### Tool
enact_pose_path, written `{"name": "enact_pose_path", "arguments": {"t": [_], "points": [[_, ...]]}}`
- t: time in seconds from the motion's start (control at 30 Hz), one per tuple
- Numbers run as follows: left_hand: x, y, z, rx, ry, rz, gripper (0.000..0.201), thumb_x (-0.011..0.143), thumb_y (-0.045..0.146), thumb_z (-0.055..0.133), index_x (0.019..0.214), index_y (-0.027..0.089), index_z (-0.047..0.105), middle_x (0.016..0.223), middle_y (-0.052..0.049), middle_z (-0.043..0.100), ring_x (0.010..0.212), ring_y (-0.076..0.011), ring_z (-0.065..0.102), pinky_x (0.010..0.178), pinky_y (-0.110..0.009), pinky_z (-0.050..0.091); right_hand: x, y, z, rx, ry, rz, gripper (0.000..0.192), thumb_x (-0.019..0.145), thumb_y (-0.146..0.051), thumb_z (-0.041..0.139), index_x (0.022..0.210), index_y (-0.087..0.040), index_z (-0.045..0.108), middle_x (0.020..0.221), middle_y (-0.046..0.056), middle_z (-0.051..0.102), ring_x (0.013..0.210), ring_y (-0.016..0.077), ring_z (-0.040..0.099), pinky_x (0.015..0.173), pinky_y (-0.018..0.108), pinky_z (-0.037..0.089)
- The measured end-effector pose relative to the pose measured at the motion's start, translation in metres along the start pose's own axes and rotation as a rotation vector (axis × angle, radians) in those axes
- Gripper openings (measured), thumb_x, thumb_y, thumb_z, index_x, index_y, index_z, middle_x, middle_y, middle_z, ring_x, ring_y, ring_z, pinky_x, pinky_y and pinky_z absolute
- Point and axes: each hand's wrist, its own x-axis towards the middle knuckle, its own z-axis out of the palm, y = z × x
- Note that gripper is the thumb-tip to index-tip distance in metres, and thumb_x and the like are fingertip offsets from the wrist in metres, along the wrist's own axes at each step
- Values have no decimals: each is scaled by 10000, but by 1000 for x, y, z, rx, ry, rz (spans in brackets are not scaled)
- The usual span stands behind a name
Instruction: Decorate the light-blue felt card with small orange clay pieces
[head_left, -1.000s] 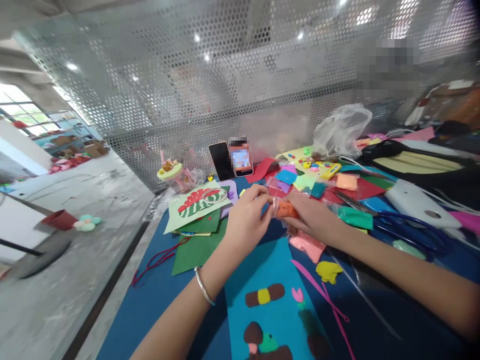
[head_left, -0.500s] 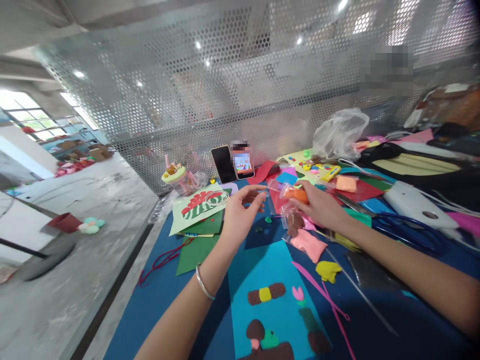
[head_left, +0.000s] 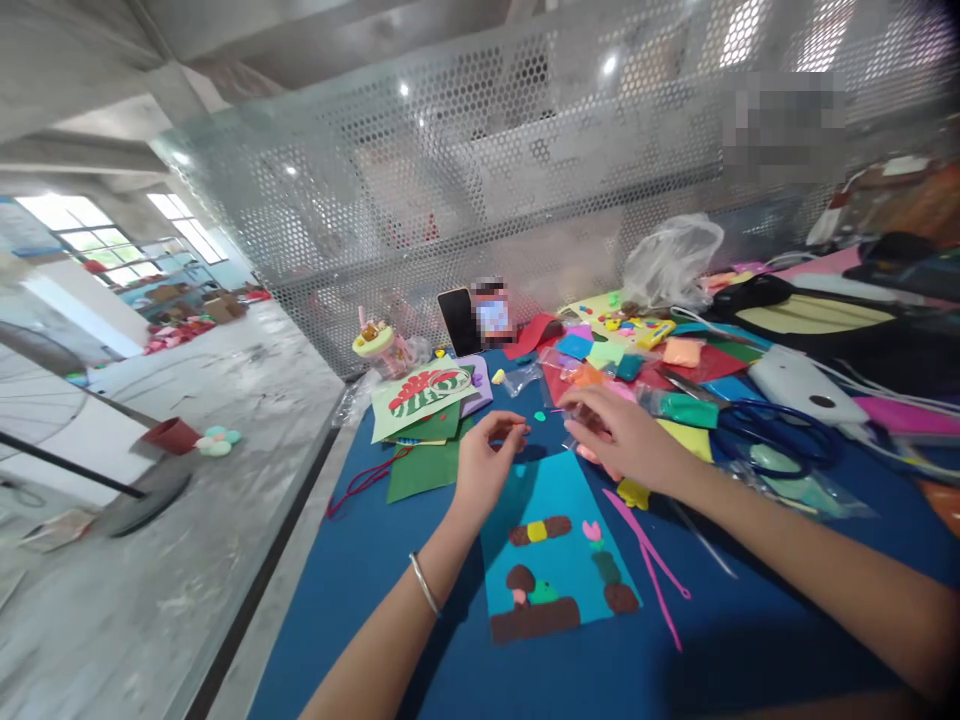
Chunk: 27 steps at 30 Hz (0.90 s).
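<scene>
The left hand (head_left: 487, 465) hovers over the blue tabletop (head_left: 360, 600), fingers curled in with thumb and fingertips pinched close together; whether a small bit of clay sits between them cannot be told. A silver bangle (head_left: 425, 584) circles its wrist. The right hand (head_left: 619, 435) is spread half open, palm down, fingers reaching toward the left, its fingertips resting on a small clear plastic bag (head_left: 581, 440) whose contents are blurred. Just under that hand lie a pink lump of clay (head_left: 592, 455) and a yellow piece of clay (head_left: 634, 493).

Below both hands, flat on the tabletop, lies the light blue foam sheet with brown, yellow, pink and green clay shapes (head_left: 551, 545). Its long axis runs away from the person, slightly tilted, the far edge lying between the two hands. A thin pink strip (head_left: 652, 570) lies just right of it, running diagonally. Farther right sit blue-handled scissors (head_left: 772, 435); to the left, green felt sheets (head_left: 424, 465).
</scene>
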Motion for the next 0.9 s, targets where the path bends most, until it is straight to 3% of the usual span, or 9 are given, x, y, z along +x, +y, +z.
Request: {"name": "enact_pose_path", "arguments": {"t": [0.13, 0.3, 0.43, 0.6, 0.7, 0.8, 0.9], "points": [[-12, 6, 6, 56, -19, 41, 186, 866, 279, 548, 1021, 194, 607, 838, -31, 723, 729, -150, 689, 689, -284, 559, -16, -11, 12, 264, -28, 137, 246, 887, -374, 514, 1007, -193, 629, 962, 77, 706, 834, 216, 688, 757, 367, 559], [-8, 11, 18, 159, -22, 175, 80, 817, 200, 627, 847, 224, 697, 875, -19, 712, 862, -173, 657, 828, -343, 521, -16, 0, 26, 573, 50, 317, 370, 839, -481, 581, 1013, -166, 668, 895, 91, 747, 806, 225, 725, 750, 363, 590], [1, 7, 29, 174, -46, 262, 114, 785, 176, 671, 860, 236, 732, 920, -34, 669, 894, -175, 614, 848, -351, 499, -16, 10, 28, 717, 131, 457, 395, 757, -487, 697, 984, -164, 701, 838, 95, 760, 795, 237, 730, 760, 375, 599], [17, 1, 34, 142, -151, 310, 295, 780, 162, 677, 1066, 235, 686, 945, -29, 668, 858, -146, 624, 799, -296, 517, -13, 21, 16, 785, 198, 558, 428, 651, -475, 790, 945, -170, 732, 913, 100, 760, 850, 263, 723, 770, 382, 599], [29, -6, 29, 141, -109, 307, 337, 812, 151, 628, 1143, 213, 631, 948, -34, 658, 840, -137, 617, 785, -290, 517, -10, 26, 9, 774, 235, 597, 420, 626, -488, 803, 914, -187, 745, 980, 87, 753, 919, 261, 708, 833, 365, 581], [33, -12, 24, 150, -82, 324, 249, 833, 174, 617, 1078, 207, 646, 899, -32, 663, 831, -143, 616, 785, -299, 513, -8, 27, 8, 739, 222, 641, 372, 645, -508, 784, 829, -187, 746, 847, 83, 765, 816, 255, 725, 781, 367, 596], [28, -11, 25, 154, -143, 394, 201, 803, 210, 681, 1004, 220, 677, 862, -23, 696, 826, -148, 634, 769, -292, 521, -9, 24, 13, 716, 158, 665, 325, 651, -493, 782, 781, -200, 729, 708, 59, 750, 717, 246, 725, 712, 363, 607]]}}
